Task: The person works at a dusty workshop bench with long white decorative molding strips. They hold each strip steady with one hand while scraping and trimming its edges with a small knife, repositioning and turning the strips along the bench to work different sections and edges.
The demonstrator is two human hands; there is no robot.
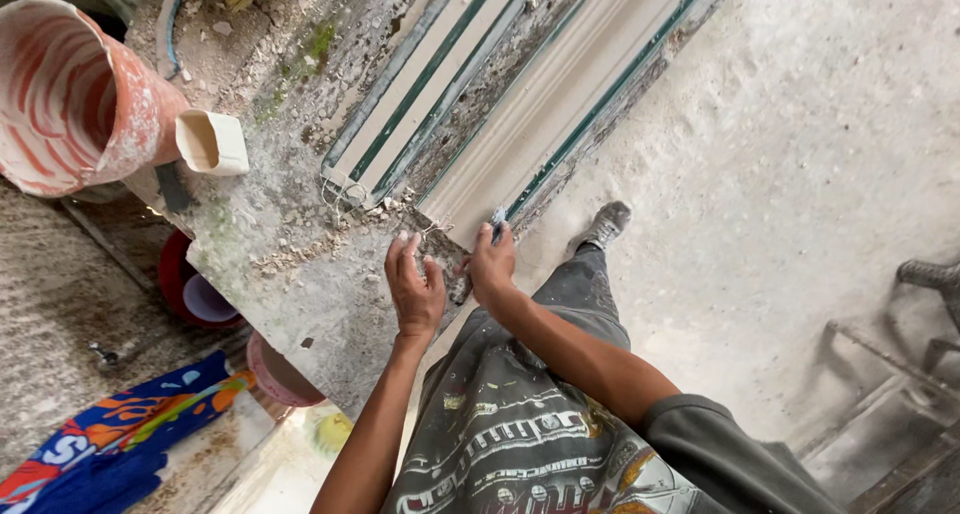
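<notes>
A long cream-coloured plaster moulding [560,104] lies on a dusty grey workbench [290,274], running from the near edge of the bench away toward the top of the view. Its profile is stepped and curved, pale and matt, and dark green strips border it along both sides. Crumbs of dried plaster litter the bench around its near end.

The left hand [415,289] rests flat on the bench just beside that near end, fingers spread and clamped on nothing. The right hand [490,264] is at the end of the moulding, its fingers pinched around a small bluish tool [498,217] pressed against the edge; the tool's shape is too small to tell.

A red-and-white bucket [70,94] stands at the far left of the bench.
</notes>
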